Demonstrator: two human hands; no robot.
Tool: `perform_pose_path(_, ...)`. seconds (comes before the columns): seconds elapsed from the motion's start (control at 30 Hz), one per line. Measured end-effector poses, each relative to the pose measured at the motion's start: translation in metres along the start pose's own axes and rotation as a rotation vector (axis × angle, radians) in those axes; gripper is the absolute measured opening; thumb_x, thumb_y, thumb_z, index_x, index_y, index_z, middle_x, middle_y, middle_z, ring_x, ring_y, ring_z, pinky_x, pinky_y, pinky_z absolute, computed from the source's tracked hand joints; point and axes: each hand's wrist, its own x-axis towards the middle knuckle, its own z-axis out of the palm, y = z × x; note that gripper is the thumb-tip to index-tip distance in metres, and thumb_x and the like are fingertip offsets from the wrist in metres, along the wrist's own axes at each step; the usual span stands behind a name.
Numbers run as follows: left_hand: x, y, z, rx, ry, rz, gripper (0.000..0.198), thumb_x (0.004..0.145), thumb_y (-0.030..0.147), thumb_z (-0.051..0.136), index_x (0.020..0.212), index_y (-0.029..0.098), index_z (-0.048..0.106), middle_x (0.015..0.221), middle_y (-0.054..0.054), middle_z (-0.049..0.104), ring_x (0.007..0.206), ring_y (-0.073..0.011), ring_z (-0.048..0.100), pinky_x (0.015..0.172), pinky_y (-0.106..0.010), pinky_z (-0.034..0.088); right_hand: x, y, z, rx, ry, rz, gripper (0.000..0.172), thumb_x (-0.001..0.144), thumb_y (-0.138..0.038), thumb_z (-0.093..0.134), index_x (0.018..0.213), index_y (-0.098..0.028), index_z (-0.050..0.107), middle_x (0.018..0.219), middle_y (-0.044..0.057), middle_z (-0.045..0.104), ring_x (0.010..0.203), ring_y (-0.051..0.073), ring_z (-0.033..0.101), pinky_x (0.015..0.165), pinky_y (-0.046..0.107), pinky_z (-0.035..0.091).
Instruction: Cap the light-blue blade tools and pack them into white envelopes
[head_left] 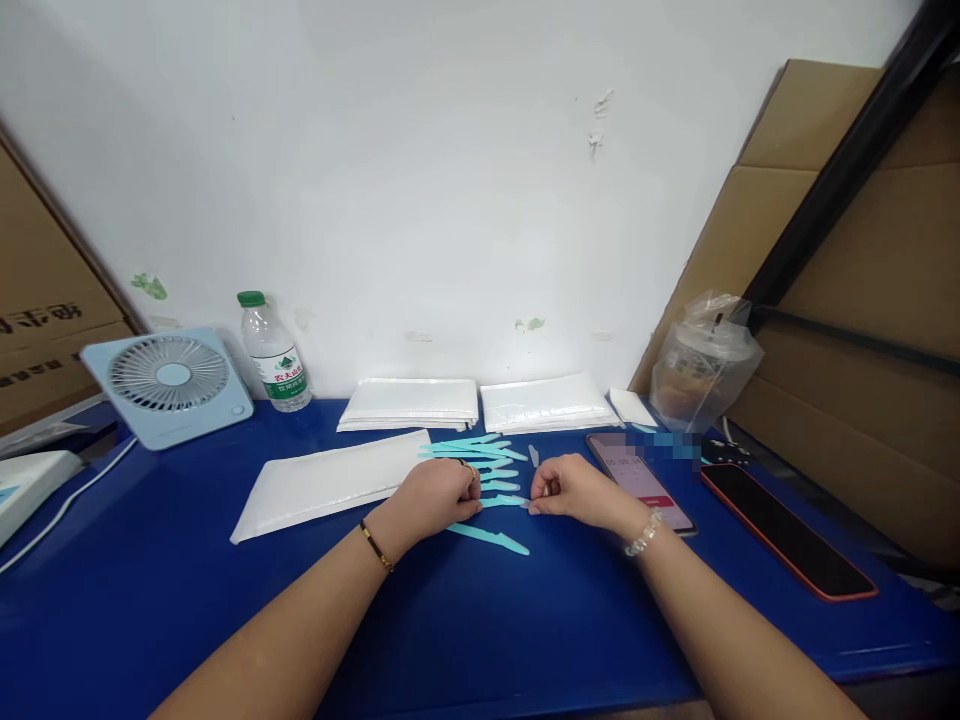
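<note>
Well in from the counter's (487, 640) front edge, the left hand (436, 492) pinches a turquoise eyebrow razor (501, 500), the right hand (576, 492) its clear cap (524, 503), apparently mid-fitting, which calls for steady alignment.

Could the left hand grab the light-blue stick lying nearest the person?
Likely yes: the left hand is close beside that stick, whose tip lies uncovered, but the hand seems to be pinching another stick.

A scuffed white wall (450, 200) stands behind a blue table (525, 640), with brown cardboard (885, 230) at either side.
</note>
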Motion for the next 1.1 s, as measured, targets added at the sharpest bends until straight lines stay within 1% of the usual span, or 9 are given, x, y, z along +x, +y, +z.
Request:
perform_pose_path(0.2,0.002,0.003,0.002,-0.039,0.004,0.030,0.013,0.081,0.030,0.056,0.085,0.021,0.064,0.081,-0.002,0.065,0.074,-0.0152,0.057,0.060,-0.024,0.036,0.005,-0.004,0.009,0.021,0.047,-0.056,0.022,0.073,-0.040,0.066,0.070,-0.019,0.069,0.064,-0.001,0.064,0.057,0.012,0.055,0.052,0.023,0.040)
perform_pose_path(0.3,-0.002,0.006,-0.007,-0.049,0.071,0.040,0.019,0.079,0.035,0.059,0.093,0.022,0.063,0.092,-0.002,0.063,0.082,-0.0164,0.056,0.065,-0.025,0.038,0.010,0.002,0.002,-0.080,0.262,-0.055,0.023,0.078,-0.040,0.060,0.078,-0.018,0.069,0.074,0.002,0.065,0.065,0.014,0.058,0.059,0.025,0.043)
perform_pose_path(0.4,-0.009,0.010,-0.015,-0.069,-0.026,0.078,0.027,0.074,0.044,0.064,0.092,0.024,0.064,0.089,0.000,0.063,0.077,-0.0157,0.056,0.060,-0.024,0.036,0.019,0.009,-0.002,-0.268,0.428,0.008,0.022,0.080,-0.035,0.059,0.089,-0.016,0.067,0.088,0.007,0.064,0.077,0.018,0.059,0.070,0.028,0.044)
perform_pose_path(0.5,-0.013,0.015,-0.016,-0.046,-0.148,0.067,0.019,0.070,0.039,0.068,0.082,0.024,0.065,0.077,0.002,0.064,0.069,-0.0146,0.055,0.055,-0.025,0.033,0.027,0.012,0.000,-0.422,0.353,0.044,0.018,0.084,-0.027,0.054,0.086,-0.016,0.068,0.091,0.010,0.062,0.080,0.019,0.059,0.072,0.028,0.043)
perform_pose_path(0.63,-0.013,0.019,-0.011,-0.046,-0.172,0.029,0.008,0.073,0.031,0.064,0.072,0.023,0.064,0.069,0.003,0.064,0.062,-0.0130,0.054,0.052,-0.025,0.030,0.025,0.010,0.003,-0.573,0.340,0.098,0.018,0.082,-0.016,0.049,0.075,-0.017,0.065,0.084,0.009,0.063,0.073,0.018,0.058,0.064,0.027,0.040)
perform_pose_path(0.7,-0.011,0.018,-0.010,-0.047,-0.120,0.013,0.006,0.075,0.029,0.062,0.074,0.023,0.063,0.069,0.003,0.064,0.063,-0.0131,0.054,0.052,-0.024,0.030,0.020,0.010,0.000,-0.490,0.368,0.085,0.013,0.080,-0.017,0.050,0.075,-0.018,0.063,0.081,0.007,0.063,0.071,0.017,0.057,0.063,0.027,0.040)
perform_pose_path(0.77,-0.008,0.014,-0.011,-0.065,-0.034,-0.006,0.008,0.078,0.028,0.057,0.077,0.023,0.063,0.072,0.002,0.064,0.066,-0.0134,0.054,0.055,-0.024,0.032,0.015,0.010,-0.005,-0.265,0.379,0.041,0.011,0.082,-0.022,0.051,0.079,-0.018,0.060,0.078,0.004,0.063,0.068,0.015,0.056,0.063,0.026,0.041)
perform_pose_path(0.9,-0.003,0.005,-0.015,-0.130,0.109,-0.057,0.015,0.082,0.028,0.049,0.079,0.020,0.061,0.078,0.000,0.063,0.070,-0.0143,0.054,0.059,-0.024,0.036,0.005,0.002,-0.013,0.214,0.238,-0.057,0.025,0.084,-0.038,0.051,0.088,-0.016,0.062,0.072,0.003,0.062,0.063,0.013,0.055,0.058,0.025,0.044)
perform_pose_path(1.1,-0.002,-0.002,-0.015,-0.200,0.127,-0.072,0.015,0.081,0.028,0.048,0.080,0.019,0.060,0.075,-0.001,0.061,0.067,-0.0143,0.053,0.058,-0.024,0.036,0.000,-0.009,-0.008,0.252,0.191,-0.124,0.030,0.081,-0.043,0.057,0.088,-0.016,0.068,0.070,0.003,0.062,0.061,0.013,0.053,0.054,0.024,0.040)
